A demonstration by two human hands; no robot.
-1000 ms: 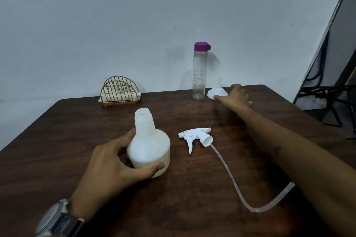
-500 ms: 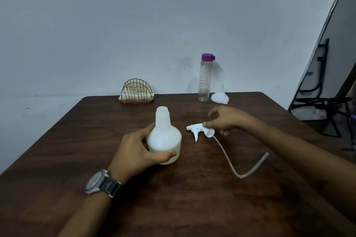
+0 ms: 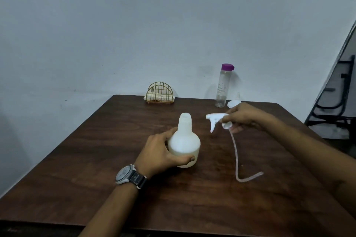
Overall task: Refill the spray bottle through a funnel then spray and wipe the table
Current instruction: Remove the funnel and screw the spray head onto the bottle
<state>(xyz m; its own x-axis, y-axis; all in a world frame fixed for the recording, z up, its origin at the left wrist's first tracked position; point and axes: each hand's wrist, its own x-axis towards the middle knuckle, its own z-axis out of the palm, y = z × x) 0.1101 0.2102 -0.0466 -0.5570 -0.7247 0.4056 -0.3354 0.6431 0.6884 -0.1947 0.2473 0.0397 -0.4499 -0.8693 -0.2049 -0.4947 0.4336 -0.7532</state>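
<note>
A white spray bottle [image 3: 185, 140] with its neck uncapped stands upright at the middle of the dark wooden table [image 3: 96, 179]. My left hand [image 3: 161, 152] grips its round body. To the right, my right hand [image 3: 244, 116] holds the white trigger sprayer head [image 3: 214, 120] lifted above the table, nozzle pointing left. Its long clear dip tube [image 3: 238, 159] hangs down and curls onto the tabletop. A white funnel [image 3: 234, 103] lies at the far edge, partly hidden behind my right hand. Beside it stands a clear bottle with a purple cap [image 3: 223, 86].
A gold wire napkin holder [image 3: 159, 93] with white napkins sits at the table's far edge against the pale wall. A black metal chair frame [image 3: 335, 106] stands off the table to the right.
My right hand pulled back from the funnel, closed on the sprayer head and lifted it off the table, dragging the tube. My left hand stayed on the bottle.
</note>
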